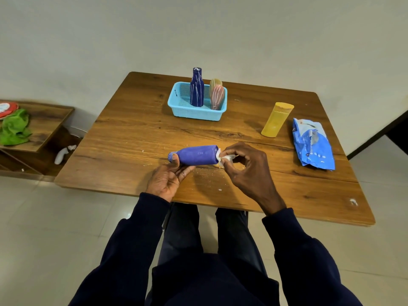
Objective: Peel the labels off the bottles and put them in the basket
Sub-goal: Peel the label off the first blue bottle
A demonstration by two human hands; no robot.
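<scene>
While the purple bottle (pixel 196 155) lies sideways low over the table (pixel 132 129), near the front edge (can't tell if it touches the wood), the left hand (pixel 165 180) grips it round the cap end, thumb on top, palm turned up under the body, so that's the anchor. The right hand (pixel 247 166) pinches a white scrap of label (pixel 225 157) at the btm end, thumb & forefinger closed on it, other fingers curled loosely behind, wrist coming in from the right. To do this bit well, I'd say: pull the scrap low & slow along the bottle's side, not straight out, or it prob tears and leaves more bits like the crumbs on the wood below. The left hand should hold firm & roll the bottle into the pull, w/ the thumb clear of the label edge. Both forearms reach in from the seated person, hands meeting at the bottle. The basket (pixel 194 113) sits further back, a dark blue bottle (pixel 197 89) & a pinkish bottle (pixel 217 97) standing in it. A yellow bottle (pixel 277 120) stands outside it to the right, near a blue packet (pixel 313 144).
</scene>
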